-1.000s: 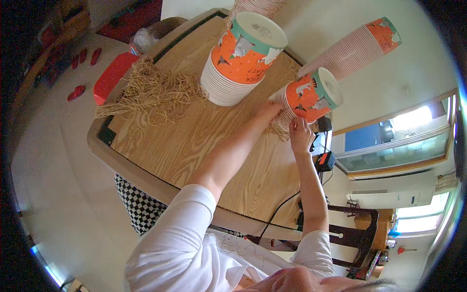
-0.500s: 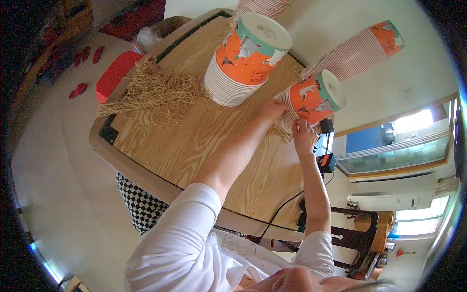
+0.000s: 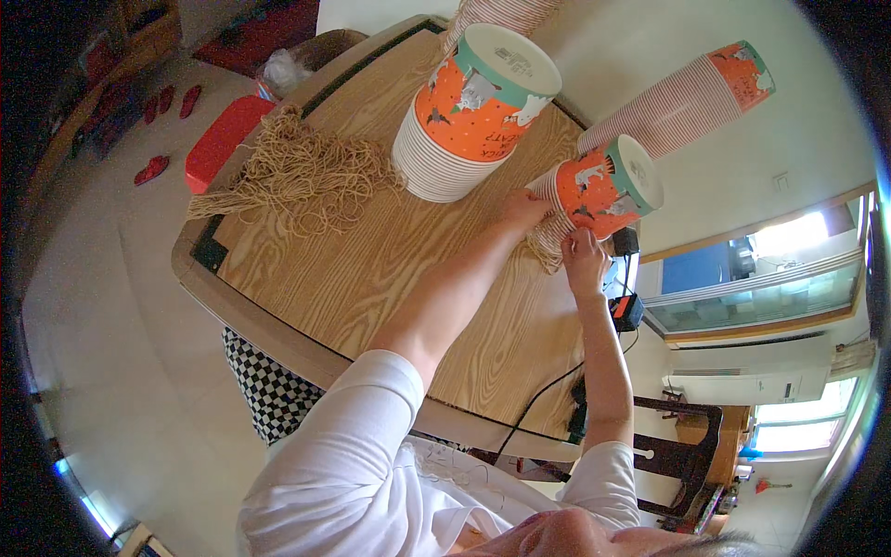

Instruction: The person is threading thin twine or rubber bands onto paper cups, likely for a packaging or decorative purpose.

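A nested stack of orange paper buckets [image 3: 599,195] with green bases leans upside down at the table's far right. My left hand [image 3: 526,212] touches its stacked pale rims from the left, fingers bent and partly hidden. My right hand [image 3: 583,255] is at the lower right of the same rims, its fingertips pinched together. What either hand grips is too small to make out. Beige twine [image 3: 546,252] lies just beneath the rims, between the hands. Left of this stack stands a larger upside-down stack of the same buckets [image 3: 469,121], and neither hand touches it.
A tangled heap of tan twine [image 3: 306,176] covers the left side of the wood-grain table [image 3: 418,278]. Beside it is a red container [image 3: 225,139]. Another long bucket stack [image 3: 677,102] leans behind. A black adapter [image 3: 624,311] with a cable sits at the right edge.
The view has shifted very slightly. My hands stay at the rims of the right-hand stack, with almost no other visible movement.
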`<state>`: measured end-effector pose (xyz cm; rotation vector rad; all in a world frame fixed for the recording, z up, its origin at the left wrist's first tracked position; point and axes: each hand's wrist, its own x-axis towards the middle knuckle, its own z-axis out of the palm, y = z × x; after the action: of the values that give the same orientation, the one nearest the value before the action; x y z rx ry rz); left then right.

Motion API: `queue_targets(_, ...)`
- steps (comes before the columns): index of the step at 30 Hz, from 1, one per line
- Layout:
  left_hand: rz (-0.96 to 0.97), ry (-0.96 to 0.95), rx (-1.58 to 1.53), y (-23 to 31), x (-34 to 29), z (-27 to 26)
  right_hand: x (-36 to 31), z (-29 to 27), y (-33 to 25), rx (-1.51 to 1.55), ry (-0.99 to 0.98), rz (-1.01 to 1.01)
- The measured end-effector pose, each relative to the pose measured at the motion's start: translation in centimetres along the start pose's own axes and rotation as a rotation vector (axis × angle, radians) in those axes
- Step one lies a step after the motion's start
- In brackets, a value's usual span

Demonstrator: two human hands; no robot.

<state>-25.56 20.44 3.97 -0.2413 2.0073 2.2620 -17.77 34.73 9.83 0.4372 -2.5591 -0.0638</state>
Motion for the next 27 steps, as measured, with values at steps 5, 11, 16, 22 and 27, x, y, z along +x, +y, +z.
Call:
queue_targets(5,-0.030,0.018,-0.023,0.1,-0.5,0.3,-0.4,-0.1,0.7,0.044,-0.036,0.006)
queue_targets(11,-0.042,-0.045,-0.145,-0.7,-0.2,0.6,-0.5,0.3,0.5,0.062,-0.050,0.020)
queue_targets(16,-0.044,-0.084,-0.267,0.1,-0.8,1.1,-0.5,0.7,1.0,0.007,-0.057,0.070)
queue_targets(22,-0.066,-0.048,-0.350,0.3,-0.9,1.0,0.2,1.3,0.3,-0.032,-0.059,0.021)
queue_targets(27,-0.018,-0.085,-0.082,0.6,-1.1,0.3,-0.2,0.9,0.6,-0.001,-0.067,0.021)
